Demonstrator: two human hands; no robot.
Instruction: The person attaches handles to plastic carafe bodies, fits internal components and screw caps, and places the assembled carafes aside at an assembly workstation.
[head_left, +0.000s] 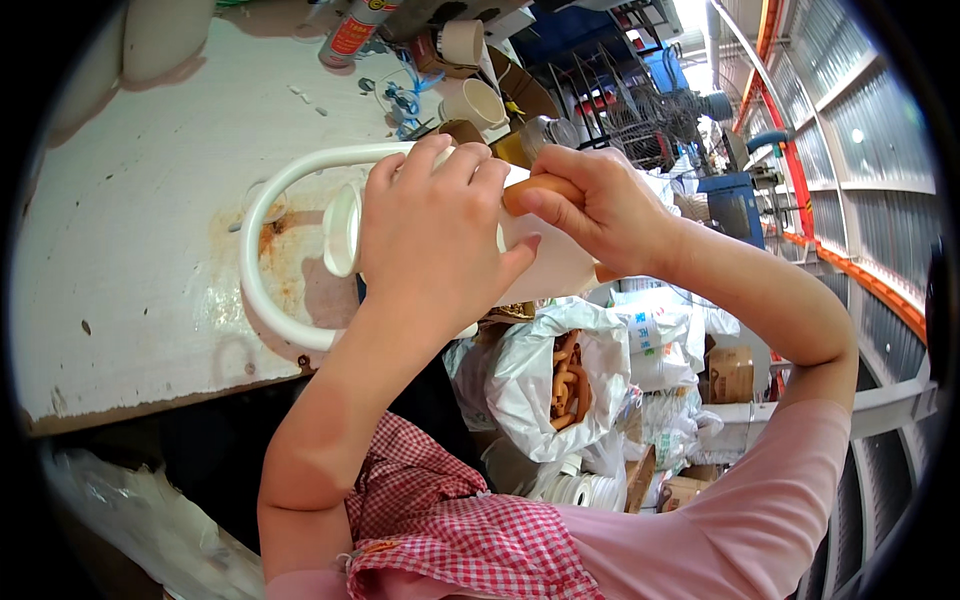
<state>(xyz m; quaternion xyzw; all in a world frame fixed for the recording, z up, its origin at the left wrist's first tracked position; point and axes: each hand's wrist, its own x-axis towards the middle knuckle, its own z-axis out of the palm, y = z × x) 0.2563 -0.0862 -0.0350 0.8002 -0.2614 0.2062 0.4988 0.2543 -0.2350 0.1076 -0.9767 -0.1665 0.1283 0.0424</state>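
Observation:
My left hand (pixel 435 235) is wrapped around a white plastic pipe fitting (pixel 342 228) with a round flanged mouth, held over the edge of a white worktable (pixel 140 230). A white curved tube (pixel 262 200) loops from that fitting across the tabletop. My right hand (pixel 600 205) pinches a small orange-brown plastic piece (pixel 535 187) against the fitting's far end. The fitting's middle is hidden under my left palm.
A white plastic bag (pixel 535 370) with several orange-brown curved parts sits below the table edge, among other bags and cardboard boxes (pixel 730 372). White cup-like fittings (pixel 478 100) and a spray can (pixel 352 32) stand at the table's far side. A metal fence (pixel 860 170) runs along the right.

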